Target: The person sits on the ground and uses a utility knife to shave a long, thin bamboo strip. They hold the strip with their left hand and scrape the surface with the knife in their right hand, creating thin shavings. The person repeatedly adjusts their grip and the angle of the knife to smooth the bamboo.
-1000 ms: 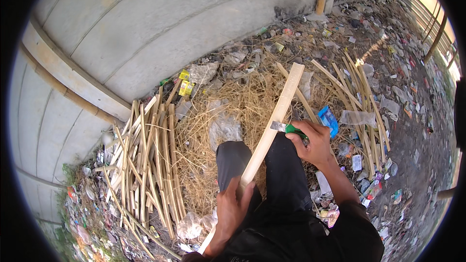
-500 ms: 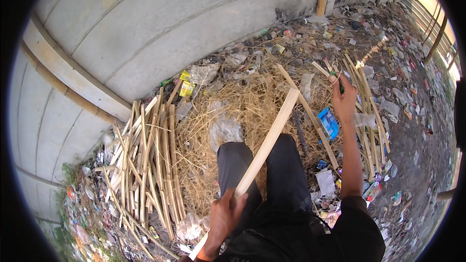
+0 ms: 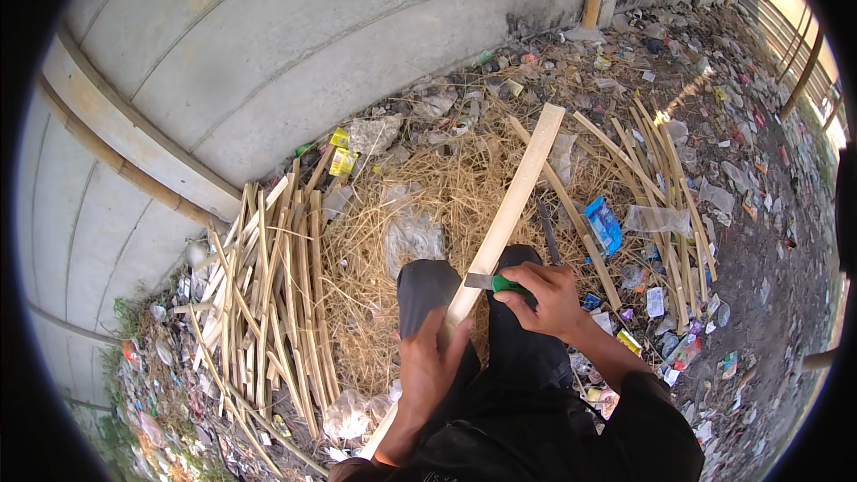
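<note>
A long pale bamboo strip (image 3: 518, 187) slants up and away from my lap, its lower part passing under my left forearm. My left hand (image 3: 428, 361) is closed round it near my left knee. In my right hand (image 3: 552, 302) is a knife (image 3: 482, 281) with a green handle, gripped in curled fingers. Its short blade lies against the strip, just above my left hand. Straw-like shavings (image 3: 455, 178) cover the ground in front of my knees.
A pile of bamboo strips (image 3: 268, 295) lies to the left, and several more strips (image 3: 674, 205) lie to the right. Ahead stands a grey panel wall (image 3: 357, 27). Plastic litter is scattered around, including a blue wrapper (image 3: 603, 227) and a dark bar (image 3: 548, 232) beyond my knees.
My right hand has come back from the far right with the knife, bringing the blade onto the strip. The strip's far end has moved farther away and stands steeper.
</note>
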`<control>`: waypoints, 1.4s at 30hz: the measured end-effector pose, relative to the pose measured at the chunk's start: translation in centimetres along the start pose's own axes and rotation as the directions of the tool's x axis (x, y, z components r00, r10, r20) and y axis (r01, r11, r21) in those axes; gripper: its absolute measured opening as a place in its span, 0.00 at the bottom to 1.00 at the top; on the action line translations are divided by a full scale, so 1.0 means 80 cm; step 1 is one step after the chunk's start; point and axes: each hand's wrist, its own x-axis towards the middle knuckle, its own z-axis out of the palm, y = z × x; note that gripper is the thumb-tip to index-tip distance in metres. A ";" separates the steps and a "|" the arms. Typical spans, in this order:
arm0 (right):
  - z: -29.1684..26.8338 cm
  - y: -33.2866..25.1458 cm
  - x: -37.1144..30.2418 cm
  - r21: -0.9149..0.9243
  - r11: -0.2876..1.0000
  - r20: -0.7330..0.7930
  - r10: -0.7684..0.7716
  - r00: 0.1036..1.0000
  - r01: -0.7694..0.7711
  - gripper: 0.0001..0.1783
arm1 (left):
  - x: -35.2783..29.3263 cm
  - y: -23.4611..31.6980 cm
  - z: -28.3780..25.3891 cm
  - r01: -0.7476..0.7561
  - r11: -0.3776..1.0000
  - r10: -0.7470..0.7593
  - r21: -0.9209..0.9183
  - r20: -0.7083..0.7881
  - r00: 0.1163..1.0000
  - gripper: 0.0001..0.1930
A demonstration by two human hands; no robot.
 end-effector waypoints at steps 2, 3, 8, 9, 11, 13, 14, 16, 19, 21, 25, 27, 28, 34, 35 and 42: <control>0.002 -0.007 0.000 -0.034 0.999 0.020 -0.012 1.000 0.012 0.13 | 0.003 0.002 0.002 -0.023 1.000 0.022 -0.020 -0.041 0.999 0.15; 0.003 -0.008 0.000 -0.036 0.999 0.022 -0.013 1.000 0.014 0.13 | 0.004 0.003 0.002 -0.035 0.999 0.033 -0.030 -0.060 0.998 0.14; 0.004 -0.008 -0.001 -0.044 0.999 0.028 -0.029 0.999 0.030 0.15 | 0.008 -0.001 0.007 -0.067 0.998 0.066 -0.012 -0.081 0.995 0.15; 0.004 -0.008 -0.001 -0.044 0.998 0.030 -0.031 0.999 0.033 0.15 | 0.008 -0.003 0.008 -0.077 0.997 0.076 0.000 -0.085 0.993 0.15; 0.003 -0.008 0.000 -0.043 0.998 0.035 -0.037 0.999 0.038 0.15 | 0.009 0.005 0.005 -0.033 0.999 0.032 -0.007 -0.052 0.998 0.16; 0.004 -0.010 -0.001 -0.049 0.998 0.043 -0.045 0.998 0.047 0.15 | 0.012 0.009 0.004 -0.022 0.999 0.021 -0.027 -0.032 0.999 0.17; 0.005 -0.011 -0.002 -0.052 0.997 0.047 -0.049 0.998 0.051 0.15 | 0.014 0.009 0.005 -0.033 0.998 0.032 -0.044 -0.030 0.999 0.18; 0.005 -0.012 -0.001 -0.046 0.998 0.037 -0.039 0.999 0.041 0.15 | 0.016 0.009 0.004 -0.019 0.997 0.019 -0.078 -0.002 1.000 0.18; 0.005 -0.013 0.000 -0.036 0.999 0.028 -0.038 0.999 0.039 0.14 | 0.017 0.009 0.000 0.045 0.990 -0.038 -0.132 0.060 0.998 0.18; 0.004 -0.011 0.001 -0.032 0.998 0.023 -0.052 0.998 0.053 0.15 | 0.017 0.008 0.000 0.060 0.982 -0.047 -0.177 0.077 0.996 0.19; 0.002 -0.009 0.003 -0.041 0.997 0.017 -0.070 0.997 0.070 0.15 | 0.015 0.007 0.001 0.038 0.980 -0.024 -0.197 0.071 0.997 0.18; 0.003 -0.005 0.003 -0.054 0.997 -0.023 -0.049 0.999 0.048 0.14 | 0.014 0.004 0.004 0.018 0.977 -0.008 -0.212 0.047 0.999 0.16; 0.004 0.004 0.001 -0.062 0.998 -0.063 -0.033 0.997 0.029 0.14 | 0.012 0.000 0.005 0.036 0.981 -0.025 -0.192 0.061 0.998 0.15; -0.045 0.083 0.032 -0.164 0.978 -0.298 0.077 0.951 -0.130 0.12 | -0.022 -0.021 0.001 0.182 0.975 -0.158 -0.128 0.179 0.971 0.15; -0.060 0.099 0.037 -0.170 0.961 -0.330 0.152 0.932 -0.217 0.12 | -0.028 -0.021 -0.005 0.214 0.970 -0.185 -0.118 0.220 0.958 0.15; -0.065 0.101 0.026 -0.067 0.956 -0.261 0.260 0.930 -0.286 0.14 | -0.032 -0.032 -0.011 0.210 0.948 -0.131 -0.237 0.311 0.941 0.18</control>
